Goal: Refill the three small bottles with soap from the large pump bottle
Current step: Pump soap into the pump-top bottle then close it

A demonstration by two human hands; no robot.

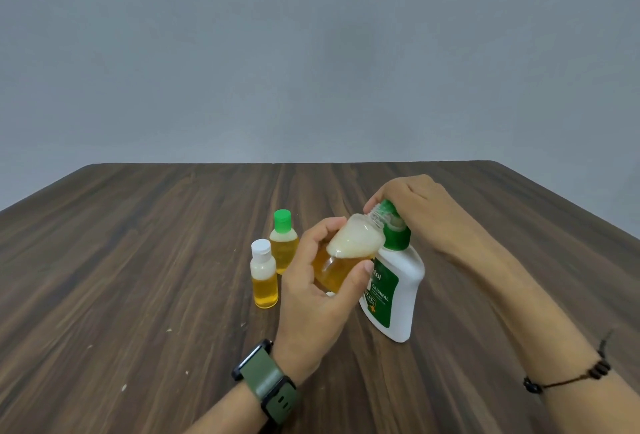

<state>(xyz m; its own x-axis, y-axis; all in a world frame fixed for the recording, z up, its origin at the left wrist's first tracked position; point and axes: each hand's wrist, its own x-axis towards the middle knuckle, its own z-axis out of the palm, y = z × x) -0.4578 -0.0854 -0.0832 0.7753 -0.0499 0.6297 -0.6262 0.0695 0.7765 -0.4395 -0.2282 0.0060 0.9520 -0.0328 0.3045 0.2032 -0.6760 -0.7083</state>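
Head view, centre-right of frame: left hand (322,281) wraps fingers round open small bottle (349,253), tilted, threaded neck at pump spout. Right hand (419,212) curls over green pump head (393,225) of white pump bottle (398,291). Best: keep neck under spout, press slowly, foam already near neck. Two capped bottles, white cap (265,274) and green cap (284,239), stand left of centre, clear plastic, amber soap. Wood-grain table (138,260).

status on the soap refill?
Left hand grips open small bottle, tilted to the pump. Right hand presses large pump bottle. Two capped small bottles stand left. Nothing in the way.
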